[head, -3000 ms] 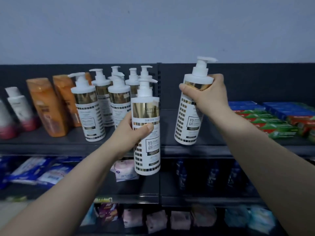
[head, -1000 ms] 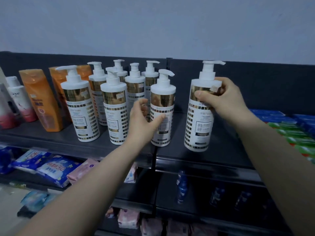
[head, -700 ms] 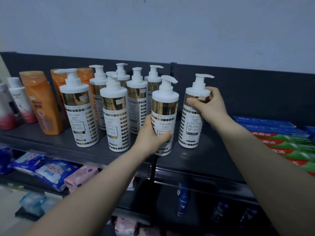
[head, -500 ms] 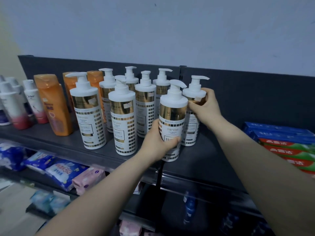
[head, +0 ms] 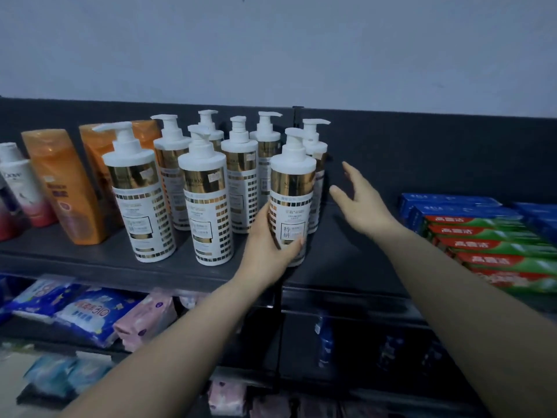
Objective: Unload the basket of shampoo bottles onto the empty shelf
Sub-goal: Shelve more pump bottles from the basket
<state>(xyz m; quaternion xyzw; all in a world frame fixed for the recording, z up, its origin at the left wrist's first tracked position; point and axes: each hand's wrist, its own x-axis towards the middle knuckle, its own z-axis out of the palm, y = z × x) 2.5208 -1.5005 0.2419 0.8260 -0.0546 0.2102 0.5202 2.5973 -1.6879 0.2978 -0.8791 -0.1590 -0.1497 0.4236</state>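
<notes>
Several white-and-gold pump shampoo bottles stand grouped on the dark top shelf (head: 355, 267). My left hand (head: 268, 245) grips the lower part of the front right bottle (head: 291, 188), which stands upright on the shelf. Just behind that one stands another pump bottle (head: 315, 146). My right hand (head: 358, 200) hovers to the right of it with fingers spread, apart from the bottle and holding nothing. No basket is in view.
Orange shampoo bottles (head: 64, 188) and white-pink bottles (head: 21, 182) stand at the shelf's left. Stacked toothpaste boxes (head: 488, 239) fill its right end. Bare shelf lies between the pump bottles and the boxes. Soft packets (head: 90, 312) lie on the lower shelf.
My right hand set its bottle behind the front right one, let go and drew back to the right. My left hand stood its bottle on the shelf and still grips it.
</notes>
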